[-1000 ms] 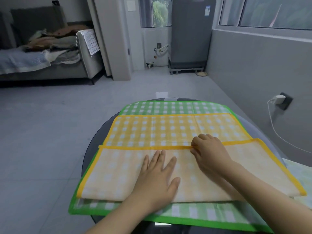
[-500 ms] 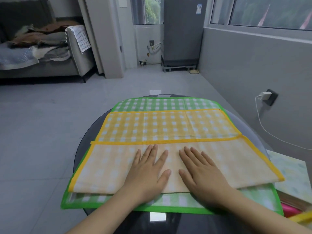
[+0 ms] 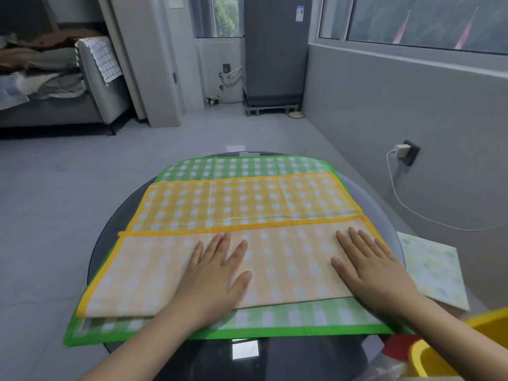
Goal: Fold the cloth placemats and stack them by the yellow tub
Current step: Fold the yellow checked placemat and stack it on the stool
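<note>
A yellow checked placemat (image 3: 247, 204) lies on a green checked placemat (image 3: 247, 167) on the round dark glass table (image 3: 115, 229). Its near part is folded over toward the far side, so the pale underside faces up. My left hand (image 3: 214, 273) presses flat on the middle of that folded flap, fingers straight. My right hand (image 3: 368, 268) presses flat on the flap near its right end. The yellow tub (image 3: 428, 353) shows at the bottom right corner, partly cut off by the frame.
A pale yellow-green patterned folded cloth (image 3: 434, 270) lies right of the table beside the tub. Something red (image 3: 398, 345) sits next to the tub. A charger and white cable (image 3: 398, 149) hang on the right wall. Grey floor, sofa (image 3: 55, 86) and fridge (image 3: 275, 50) are beyond.
My right hand let go of the flap's folded edge, flattened onto the flap, then slid rightward along it. My left hand stayed pressed on the middle.
</note>
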Motion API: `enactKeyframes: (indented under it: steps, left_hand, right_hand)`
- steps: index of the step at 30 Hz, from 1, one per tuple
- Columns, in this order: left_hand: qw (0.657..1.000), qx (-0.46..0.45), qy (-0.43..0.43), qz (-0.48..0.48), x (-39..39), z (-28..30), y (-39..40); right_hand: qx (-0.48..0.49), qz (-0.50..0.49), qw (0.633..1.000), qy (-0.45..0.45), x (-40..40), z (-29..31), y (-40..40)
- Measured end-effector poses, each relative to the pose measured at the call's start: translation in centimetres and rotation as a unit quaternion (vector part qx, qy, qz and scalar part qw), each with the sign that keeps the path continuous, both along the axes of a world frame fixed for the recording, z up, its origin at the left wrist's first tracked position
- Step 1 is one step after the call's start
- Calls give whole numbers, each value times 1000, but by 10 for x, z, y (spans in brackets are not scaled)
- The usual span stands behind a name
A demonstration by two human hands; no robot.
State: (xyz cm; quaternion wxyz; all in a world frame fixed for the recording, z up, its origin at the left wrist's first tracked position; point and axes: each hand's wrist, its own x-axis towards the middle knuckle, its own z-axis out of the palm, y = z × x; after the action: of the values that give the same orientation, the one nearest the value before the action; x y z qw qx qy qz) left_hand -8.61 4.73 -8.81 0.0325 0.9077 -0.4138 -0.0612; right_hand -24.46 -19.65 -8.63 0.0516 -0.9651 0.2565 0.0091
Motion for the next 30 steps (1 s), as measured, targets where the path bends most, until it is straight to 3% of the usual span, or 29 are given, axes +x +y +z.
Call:
enactKeyframes:
  steps: [5, 16, 21, 30]
  left_hand:
    - [1000, -4, 1, 0, 0, 0, 0]
    - [1000, -13, 3, 1, 1, 0, 1]
    - [1000, -17, 4, -15, 12, 0, 17]
    - [997, -20, -2, 81, 57, -2, 91]
  right_hand:
    - [23, -9, 1000, 16, 14, 9, 13]
    - [56, 130, 989, -43, 87, 6, 81]
    - [20, 136, 990, -32, 95, -6, 86]
    - [9, 133, 991, -29, 92, -3, 85]
